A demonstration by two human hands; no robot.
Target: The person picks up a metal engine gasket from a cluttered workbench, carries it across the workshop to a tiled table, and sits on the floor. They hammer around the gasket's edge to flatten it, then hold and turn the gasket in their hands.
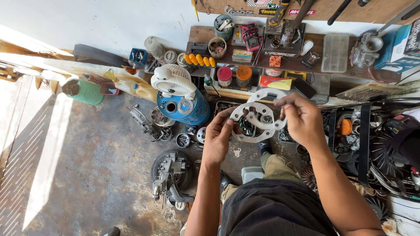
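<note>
- Grey, thin gasket point(257, 117), ring-shaped with holes, is what I see held up over the concrete floor point(87, 175), between both hands.
- My left hand point(218, 135) pinches its lower left edge with fingers point(229, 117) pressed on it.
- My right hand point(304, 118) pinches the upper right edge.
- A blue canister point(183, 109) stands beyond, an engine part point(170, 175) lower left.

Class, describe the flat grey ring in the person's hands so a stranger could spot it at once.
Start at the blue canister on the floor, then look right to both raised hands. Between them hangs a thin pale grey gasket: ring-shaped, flat and punched with small holes, unlike the bulky metal parts around.
</note>
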